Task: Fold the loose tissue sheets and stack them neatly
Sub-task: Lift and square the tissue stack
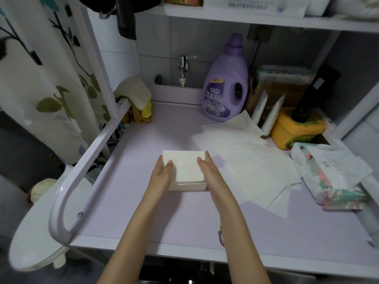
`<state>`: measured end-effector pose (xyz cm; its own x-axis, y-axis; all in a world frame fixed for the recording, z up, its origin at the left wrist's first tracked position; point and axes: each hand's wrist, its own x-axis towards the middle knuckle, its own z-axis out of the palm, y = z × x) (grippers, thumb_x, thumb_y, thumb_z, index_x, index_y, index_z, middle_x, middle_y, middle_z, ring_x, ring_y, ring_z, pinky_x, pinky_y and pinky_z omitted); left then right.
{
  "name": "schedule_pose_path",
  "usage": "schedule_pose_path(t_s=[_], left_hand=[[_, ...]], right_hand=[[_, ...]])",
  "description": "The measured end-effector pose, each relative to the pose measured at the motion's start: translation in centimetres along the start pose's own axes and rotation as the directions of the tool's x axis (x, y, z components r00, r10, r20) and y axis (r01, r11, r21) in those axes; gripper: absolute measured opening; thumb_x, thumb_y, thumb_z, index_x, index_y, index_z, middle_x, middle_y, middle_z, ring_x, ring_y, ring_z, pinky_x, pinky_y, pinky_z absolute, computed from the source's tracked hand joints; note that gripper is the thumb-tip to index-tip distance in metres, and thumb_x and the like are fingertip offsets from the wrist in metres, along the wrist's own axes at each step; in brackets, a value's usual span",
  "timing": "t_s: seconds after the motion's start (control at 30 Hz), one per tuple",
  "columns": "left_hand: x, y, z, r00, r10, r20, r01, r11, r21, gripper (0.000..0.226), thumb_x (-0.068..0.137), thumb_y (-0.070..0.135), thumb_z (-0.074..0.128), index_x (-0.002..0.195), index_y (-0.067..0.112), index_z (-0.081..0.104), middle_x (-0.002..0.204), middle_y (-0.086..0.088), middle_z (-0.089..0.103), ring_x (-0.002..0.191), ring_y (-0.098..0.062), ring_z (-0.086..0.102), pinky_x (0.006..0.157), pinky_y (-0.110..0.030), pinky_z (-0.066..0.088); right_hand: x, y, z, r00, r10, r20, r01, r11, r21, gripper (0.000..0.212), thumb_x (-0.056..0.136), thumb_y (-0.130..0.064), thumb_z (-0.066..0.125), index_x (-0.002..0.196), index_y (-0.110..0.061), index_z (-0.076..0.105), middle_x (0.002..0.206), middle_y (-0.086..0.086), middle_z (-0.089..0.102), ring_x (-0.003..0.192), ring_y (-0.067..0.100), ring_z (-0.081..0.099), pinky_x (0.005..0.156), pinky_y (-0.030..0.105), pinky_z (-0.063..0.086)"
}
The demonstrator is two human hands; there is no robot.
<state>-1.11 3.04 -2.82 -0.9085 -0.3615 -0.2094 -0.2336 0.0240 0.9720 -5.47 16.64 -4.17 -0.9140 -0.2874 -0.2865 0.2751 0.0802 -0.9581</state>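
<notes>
1. Folded tissue stack (185,175) is sitting at frame centre on the lilac counter (143,212), with its edges looking square.
2. Left hand (162,176) and right hand (208,171) are flanking it, fingers straight and together. They are pressing its left and right sides, squaring rather than gripping.
3. Loose tissue sheets (256,160) are lying unfolded and overlapping right of centre, beside the tissue pack (328,181).
4. Looks partway done: several sheets are waiting to be folded and added.

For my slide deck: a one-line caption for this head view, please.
Left hand and right hand flank the folded tissue stack; loose sheets lie to its right.
</notes>
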Motion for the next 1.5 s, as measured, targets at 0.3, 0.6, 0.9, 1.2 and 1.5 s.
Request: schedule_pose_path(t_s=[0.3, 0.6, 0.9, 1.2, 1.5], left_hand=[[0.0, -0.5, -3.2, 0.931, 0.229, 0.284, -0.362, 0.677, 0.641, 0.126, 0.066, 0.04, 0.084, 0.152, 0.031, -0.008, 0.155, 0.007, -0.026, 0.145, -0.012, -0.016, 0.118, -0.035, 0.002], [-3.8, -0.2, -3.4, 0.993, 0.096, -0.07, -0.056, 0.899, 0.435, 0.021, 0.095, 0.028, 0.051, 0.082, 0.012, 0.049, 0.092, -0.017, 0.062, 0.07, -0.02, 0.054, 0.06, -0.03, 0.037], [-2.5, -1.9, -3.5, 0.984, -0.15, -0.093, 0.149, 0.989, -0.017, 0.037, 0.102, 0.014, 0.036, 0.075, 0.007, 0.061, 0.081, -0.017, 0.07, 0.068, -0.02, 0.064, 0.049, -0.015, 0.044], [-1.9, -4.5, 2.0, 0.955, -0.259, -0.145, 0.175, 0.886, -0.43, 0.105, 0.07, 0.091, 0.035, 0.153, 0.03, 0.014, 0.157, 0.009, 0.022, 0.142, -0.014, 0.03, 0.119, -0.04, 0.019], [-1.5, -3.3, 4.5, 0.961, -0.242, -0.132, 0.127, 0.813, -0.568, 0.101, 0.07, 0.082, 0.026, 0.153, 0.026, 0.016, 0.15, 0.002, 0.04, 0.126, -0.016, 0.051, 0.107, -0.038, 0.04]], right_hand=[[0.4, -1.7, -4.0, 0.977, -0.184, -0.105, 0.18, 0.983, -0.043, 0.04, 0.101, -0.028, 0.048, 0.14, -0.021, 0.046, 0.137, -0.011, 0.05, 0.13, 0.003, 0.043, 0.109, 0.023, 0.032], [5.8, -7.2, -2.4, 0.927, -0.148, 0.344, 0.354, 0.644, -0.678, 0.04, 0.095, -0.032, 0.06, 0.129, -0.013, 0.057, 0.121, 0.0, 0.061, 0.114, 0.014, 0.056, 0.101, 0.027, 0.042], [5.2, -6.7, -3.5, 0.906, 0.208, 0.368, 0.197, 0.562, -0.803, 0.036, 0.093, -0.042, 0.057, 0.12, -0.017, 0.059, 0.105, 0.003, 0.064, 0.088, 0.019, 0.063, 0.062, 0.023, 0.051], [5.0, -2.6, -2.2, 0.907, 0.191, 0.376, -0.106, 0.966, -0.235, 0.093, 0.081, -0.076, 0.031, 0.148, -0.012, 0.035, 0.149, 0.002, 0.044, 0.132, 0.014, 0.047, 0.109, 0.029, 0.036], [5.3, -2.9, -1.9, 0.891, 0.211, 0.403, -0.047, 0.924, -0.381, 0.068, 0.094, -0.068, 0.029, 0.118, -0.016, 0.065, 0.111, -0.001, 0.072, 0.103, 0.011, 0.067, 0.088, 0.024, 0.046]])
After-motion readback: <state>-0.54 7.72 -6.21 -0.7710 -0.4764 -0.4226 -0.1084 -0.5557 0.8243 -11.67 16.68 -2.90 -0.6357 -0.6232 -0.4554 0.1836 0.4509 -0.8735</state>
